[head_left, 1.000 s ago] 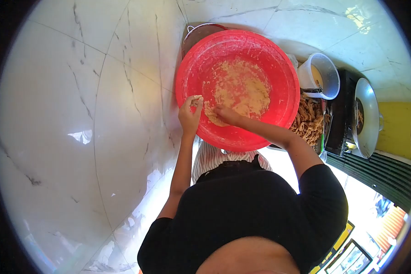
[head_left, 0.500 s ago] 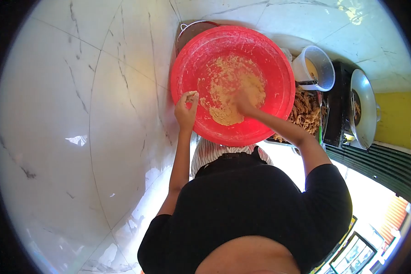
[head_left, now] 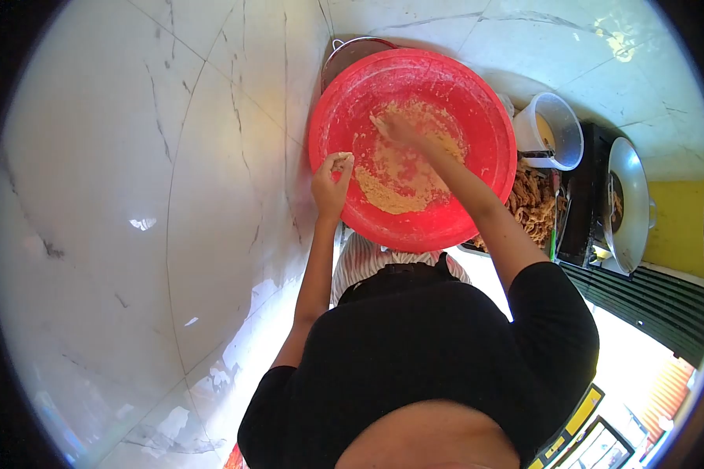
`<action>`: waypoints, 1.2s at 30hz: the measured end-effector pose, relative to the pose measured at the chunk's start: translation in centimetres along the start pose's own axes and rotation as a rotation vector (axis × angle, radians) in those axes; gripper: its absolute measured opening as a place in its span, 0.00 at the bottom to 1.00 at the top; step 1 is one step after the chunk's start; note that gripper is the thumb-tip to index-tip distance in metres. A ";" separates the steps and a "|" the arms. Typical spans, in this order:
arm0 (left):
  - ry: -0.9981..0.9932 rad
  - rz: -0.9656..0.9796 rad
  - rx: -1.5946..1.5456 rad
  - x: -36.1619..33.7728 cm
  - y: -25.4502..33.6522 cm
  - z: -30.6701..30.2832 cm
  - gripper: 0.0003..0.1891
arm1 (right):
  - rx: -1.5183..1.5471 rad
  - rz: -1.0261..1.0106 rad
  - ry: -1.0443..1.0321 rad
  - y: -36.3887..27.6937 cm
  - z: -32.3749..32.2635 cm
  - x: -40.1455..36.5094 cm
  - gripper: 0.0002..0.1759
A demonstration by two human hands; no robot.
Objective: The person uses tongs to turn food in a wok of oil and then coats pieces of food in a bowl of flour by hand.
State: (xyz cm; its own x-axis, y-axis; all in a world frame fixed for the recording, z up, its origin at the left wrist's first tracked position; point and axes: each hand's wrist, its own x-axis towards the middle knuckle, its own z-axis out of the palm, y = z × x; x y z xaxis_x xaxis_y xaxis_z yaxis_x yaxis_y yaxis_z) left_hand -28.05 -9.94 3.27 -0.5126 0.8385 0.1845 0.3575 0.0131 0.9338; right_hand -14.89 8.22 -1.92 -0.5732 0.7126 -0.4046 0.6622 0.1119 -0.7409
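A wide red plastic basin [head_left: 344,207] holds loose yellowish flour [head_left: 387,199], spread in a ring with bare red showing through. My right hand [head_left: 399,130] is inside the basin, at the far left part of the flour. Its floury fingers look stretched out, slightly blurred, with nothing seen in them. At the basin's left rim is my left hand [head_left: 334,173], raised, with its fingers curled in and the thumb up. Pale flour or dough coats its fingertips; whether something sits between them is hidden.
Right of the basin stand a translucent plastic bucket [head_left: 569,141] and a tray heaped with brown fried pieces [head_left: 530,205]. Farther right, a metal wok [head_left: 630,207] rests by a black stove [head_left: 583,187]. A marble-look tiled wall [head_left: 235,117] rises on the left.
My right hand has swept up and left across the basin, exposing more red where the flour lay. My left hand stays by the left rim. The whole view has shifted slightly.
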 end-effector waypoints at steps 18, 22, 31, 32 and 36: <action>0.028 -0.042 -0.117 -0.4 -0.7 0.2 0.07 | -0.305 -0.444 -0.399 7.8 7.2 -10.8 0.20; 0.044 -0.017 -0.121 -0.4 -0.4 0.2 0.07 | -0.332 -0.065 -0.339 6.0 10.2 -14.1 0.24; 0.035 -0.043 -0.105 -0.4 -0.8 0.1 0.09 | 0.621 0.246 -0.522 0.8 5.4 -11.7 0.24; 0.033 -0.027 -0.104 -0.4 -0.8 0.1 0.09 | 0.852 0.224 -0.469 1.3 5.2 -11.2 0.22; 0.004 -0.051 -0.052 -0.4 -1.1 0.0 0.09 | 1.182 0.288 -0.418 -1.5 2.3 -11.9 0.20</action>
State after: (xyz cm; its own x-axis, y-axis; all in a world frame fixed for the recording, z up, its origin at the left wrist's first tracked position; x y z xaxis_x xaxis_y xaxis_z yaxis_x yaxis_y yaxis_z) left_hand -28.28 -10.30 2.16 -0.5325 0.8352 0.1377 0.2899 0.0271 0.9567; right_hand -10.18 -2.02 2.84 -0.7309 0.3142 -0.6058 0.0820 -0.8408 -0.5350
